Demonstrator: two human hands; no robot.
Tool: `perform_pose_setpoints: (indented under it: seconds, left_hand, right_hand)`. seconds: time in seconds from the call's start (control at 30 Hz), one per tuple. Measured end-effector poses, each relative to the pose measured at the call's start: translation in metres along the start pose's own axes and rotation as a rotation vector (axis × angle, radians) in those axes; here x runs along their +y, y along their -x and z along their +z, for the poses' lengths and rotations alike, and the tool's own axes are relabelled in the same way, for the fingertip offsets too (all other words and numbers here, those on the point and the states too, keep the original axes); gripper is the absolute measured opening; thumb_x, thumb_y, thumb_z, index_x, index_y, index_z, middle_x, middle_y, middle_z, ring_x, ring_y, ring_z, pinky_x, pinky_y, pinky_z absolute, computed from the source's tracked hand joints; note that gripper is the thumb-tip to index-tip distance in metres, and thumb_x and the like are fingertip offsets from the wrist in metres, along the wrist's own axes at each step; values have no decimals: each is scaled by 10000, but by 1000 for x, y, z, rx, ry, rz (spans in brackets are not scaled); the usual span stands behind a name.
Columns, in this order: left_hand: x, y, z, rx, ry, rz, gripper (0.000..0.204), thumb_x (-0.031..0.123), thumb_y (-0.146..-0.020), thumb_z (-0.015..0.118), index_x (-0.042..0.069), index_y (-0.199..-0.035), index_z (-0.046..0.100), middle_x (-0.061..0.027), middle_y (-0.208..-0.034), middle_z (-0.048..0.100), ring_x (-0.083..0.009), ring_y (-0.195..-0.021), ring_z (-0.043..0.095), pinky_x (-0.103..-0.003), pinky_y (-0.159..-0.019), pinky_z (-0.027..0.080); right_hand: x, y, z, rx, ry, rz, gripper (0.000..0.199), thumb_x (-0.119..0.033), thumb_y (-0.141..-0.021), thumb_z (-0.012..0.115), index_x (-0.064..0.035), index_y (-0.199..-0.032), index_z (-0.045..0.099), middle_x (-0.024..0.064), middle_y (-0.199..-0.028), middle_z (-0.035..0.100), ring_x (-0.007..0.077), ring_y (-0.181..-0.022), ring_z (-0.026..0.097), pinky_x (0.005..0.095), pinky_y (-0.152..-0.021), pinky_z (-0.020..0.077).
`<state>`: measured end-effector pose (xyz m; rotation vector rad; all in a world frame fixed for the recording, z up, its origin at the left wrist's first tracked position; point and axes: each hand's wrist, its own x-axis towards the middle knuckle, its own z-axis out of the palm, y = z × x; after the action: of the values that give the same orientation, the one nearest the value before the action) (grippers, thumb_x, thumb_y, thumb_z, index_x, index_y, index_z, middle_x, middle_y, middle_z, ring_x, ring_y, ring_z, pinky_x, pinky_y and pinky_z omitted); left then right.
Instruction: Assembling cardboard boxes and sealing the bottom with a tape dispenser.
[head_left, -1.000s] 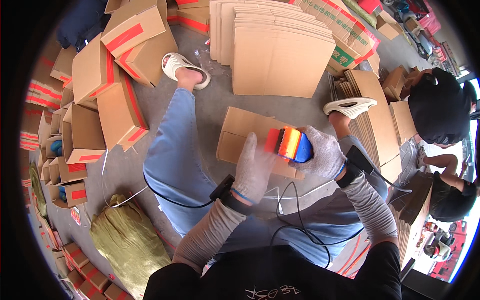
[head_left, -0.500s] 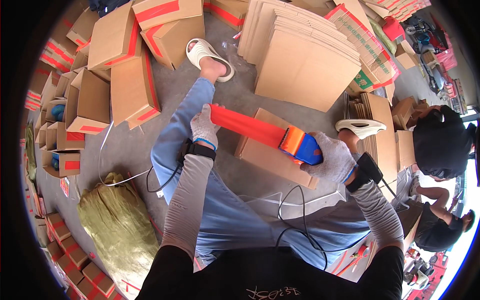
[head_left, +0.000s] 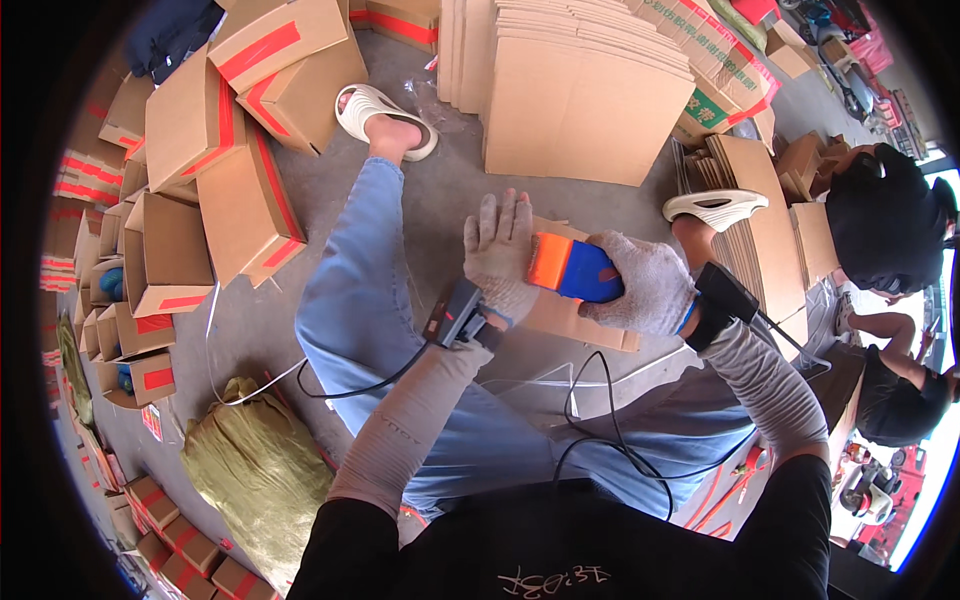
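Note:
My right hand (head_left: 648, 285), in a grey knit glove, grips an orange and blue tape dispenser (head_left: 590, 270) over a flat brown cardboard box (head_left: 570, 318) between my legs. My gloved left hand (head_left: 500, 250) lies flat with its fingers stretched out, at the left side of the box and close to the dispenser's orange end. The hands and dispenser hide much of the box's top. No strip of red tape shows between the hands. Each wrist carries a black strapped device with a cable.
Flat cardboard sheets (head_left: 585, 110) lean upright ahead. Taped boxes (head_left: 245, 205) and open boxes (head_left: 165, 250) are piled at left. A greenish-gold sack (head_left: 250, 470) lies near left. More folded cardboard (head_left: 750, 220) stands at right, with two people in black beyond. Black cables (head_left: 610, 430) cross my lap.
My left hand has let go of the red tape's end and moved right, its fingers now flat beside the box. The dispenser has moved slightly left and up; the stretched strip is out of sight.

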<state>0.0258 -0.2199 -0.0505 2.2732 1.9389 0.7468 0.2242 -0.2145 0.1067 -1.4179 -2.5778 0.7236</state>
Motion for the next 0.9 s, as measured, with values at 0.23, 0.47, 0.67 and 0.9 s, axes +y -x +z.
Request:
perform_pose_setpoints:
  seconds: [0.23, 0.47, 0.67, 0.9]
  left_hand:
    - [22, -7, 7, -64, -384, 38, 732, 448, -941, 504, 58, -1546, 372, -125, -1620, 346, -304, -1481, 337, -530, -1148, 323]
    - [9, 1, -7, -89, -381, 30, 651, 383, -1011, 493, 49, -1554, 357, -126, -1626, 331, -297, -1482, 341, -497, -1145, 350]
    - [20, -4, -2, -163, -289, 63, 638, 343, -1021, 495, 41, -1560, 338, -135, -1634, 309, -334, -1494, 310, -472, -1155, 362]
    - [18, -11, -3, -136, -280, 114, 658, 349, -990, 537, 18, -1536, 375, -160, -1593, 369, -323, -1460, 363, -448, -1104, 407]
  right_hand:
    - [-20, -65, -6, -590, 366, 83, 692, -362, -635, 768, -65, -1231, 580, 177, -959, 727, 379, -915, 711, 468, -784, 567]
    - [66, 50, -25, -500, 213, 278, 620, -209, -685, 765, -69, -1241, 529, 202, -920, 710, 412, -928, 703, 488, -788, 546]
    - [207, 144, 101, -345, 123, 489, 655, -175, -724, 775, -128, -1309, 485, 219, -1050, 674, 432, -1017, 666, 497, -867, 543]
    - [248, 145, 142, -202, -42, 404, 582, -222, -786, 758, -131, -1284, 472, 274, -1039, 658, 484, -908, 676, 531, -818, 562]
